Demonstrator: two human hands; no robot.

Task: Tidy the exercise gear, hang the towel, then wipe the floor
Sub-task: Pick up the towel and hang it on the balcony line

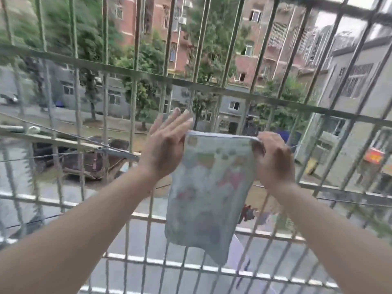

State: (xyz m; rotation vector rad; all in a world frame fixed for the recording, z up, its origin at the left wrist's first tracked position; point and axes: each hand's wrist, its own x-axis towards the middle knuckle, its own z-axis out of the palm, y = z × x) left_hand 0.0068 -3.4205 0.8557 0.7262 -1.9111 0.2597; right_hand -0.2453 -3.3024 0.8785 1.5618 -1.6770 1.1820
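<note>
A pale blue towel with a faded pink and green print hangs folded over a thin wire line that runs across the balcony in front of the bars. My left hand touches the towel's top left corner with the thumb, its fingers spread and pointing up. My right hand pinches the top right corner of the towel at the line. The towel's lower end hangs loose and tapers to a point.
A metal security grille of vertical bars and horizontal rails closes off the balcony just beyond the line. More rails slope below the towel. Outside are a street, a parked car, trees and apartment blocks.
</note>
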